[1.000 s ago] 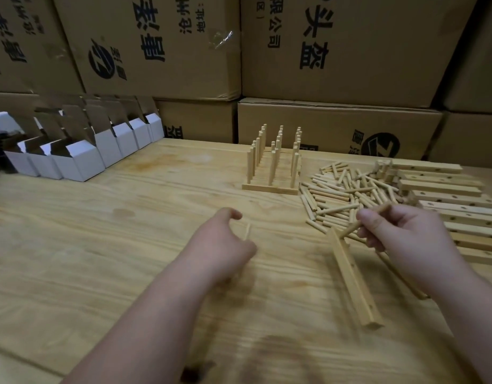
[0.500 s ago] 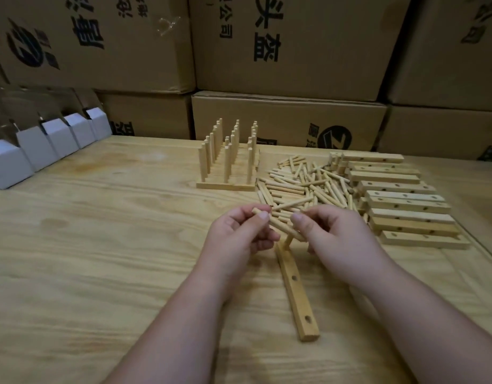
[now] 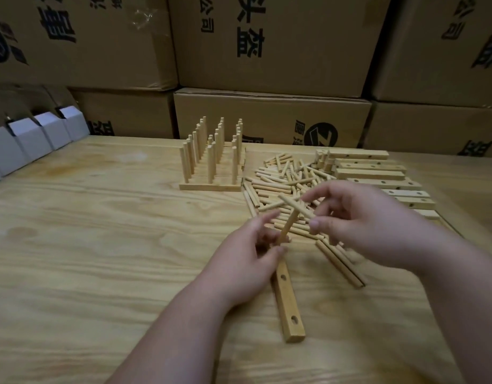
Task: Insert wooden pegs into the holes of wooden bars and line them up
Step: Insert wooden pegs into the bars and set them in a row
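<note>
Both hands have dropped lower and drifted slightly apart since half a second ago, when they met over the far end of the bar; one peg has passed to the left hand (image 3: 247, 259) and now stands tilted at that end of the bar (image 3: 287, 297). That suggests the first peg is being seated, with two holes nearer the camera open and waiting.

Left thumb and fingers pinch the lower part of this peg (image 3: 287, 225), its foot hidden behind the fingers, so whether it is already in a hole cannot be told. The wrist lies low over the table (image 3: 101, 245), palm turned inward.

Hovering just right of it, the right hand (image 3: 358, 220) holds a second peg (image 3: 294, 205) between thumb and curled fingers, lying crosswise above the first.

Beyond them sit the loose peg pile (image 3: 283, 176), the blank bars (image 3: 369, 174) stacked to its right, and the finished rows (image 3: 211, 159) lined up to its left. Another bar (image 3: 339, 263) lies slantwise under the right wrist.
</note>
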`<state>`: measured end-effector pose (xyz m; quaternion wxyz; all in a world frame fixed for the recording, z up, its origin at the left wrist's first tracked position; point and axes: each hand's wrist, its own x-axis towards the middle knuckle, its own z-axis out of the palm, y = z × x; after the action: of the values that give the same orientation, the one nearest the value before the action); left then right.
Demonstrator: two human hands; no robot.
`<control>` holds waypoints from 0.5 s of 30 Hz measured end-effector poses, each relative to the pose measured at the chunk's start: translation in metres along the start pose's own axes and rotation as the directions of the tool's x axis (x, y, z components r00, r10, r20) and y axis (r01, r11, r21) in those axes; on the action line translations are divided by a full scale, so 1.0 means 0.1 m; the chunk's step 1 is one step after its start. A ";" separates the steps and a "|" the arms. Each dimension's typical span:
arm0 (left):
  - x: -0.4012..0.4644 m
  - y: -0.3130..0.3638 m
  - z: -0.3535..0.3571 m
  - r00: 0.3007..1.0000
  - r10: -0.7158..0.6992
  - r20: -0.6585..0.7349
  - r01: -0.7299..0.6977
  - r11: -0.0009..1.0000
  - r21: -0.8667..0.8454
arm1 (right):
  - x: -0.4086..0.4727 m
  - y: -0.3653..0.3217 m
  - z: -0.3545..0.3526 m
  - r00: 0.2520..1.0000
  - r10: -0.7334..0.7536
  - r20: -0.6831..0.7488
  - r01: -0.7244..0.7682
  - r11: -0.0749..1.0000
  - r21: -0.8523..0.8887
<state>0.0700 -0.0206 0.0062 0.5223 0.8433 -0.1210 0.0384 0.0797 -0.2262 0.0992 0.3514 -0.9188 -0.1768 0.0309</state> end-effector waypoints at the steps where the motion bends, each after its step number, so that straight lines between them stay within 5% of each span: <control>1: 0.00 0.00 0.01 1.000 0.014 -0.003 -0.014 0.999 0.036 | -0.02 0.01 -0.07 1.000 0.007 -0.001 -0.007 1.000 0.011; 6: 0.02 0.01 0.02 0.989 0.052 -0.139 -0.045 0.998 0.050 | -0.04 0.10 -0.18 0.998 0.056 0.034 -0.057 0.998 0.036; 11: 0.06 -0.02 -0.05 0.948 -0.035 -0.316 -0.053 0.962 -0.267 | 0.03 0.09 0.06 0.988 0.114 0.107 -0.130 0.979 0.157; 15: 0.08 -0.02 -0.10 0.900 -0.124 -0.418 -0.053 0.921 -0.387 | 0.03 0.05 0.33 0.966 0.093 0.242 -0.117 0.990 0.083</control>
<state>0.0790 -0.0119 0.0103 0.6934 0.6949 0.0090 0.1907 0.0778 -0.2074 0.0712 0.3698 -0.8985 -0.1669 0.1678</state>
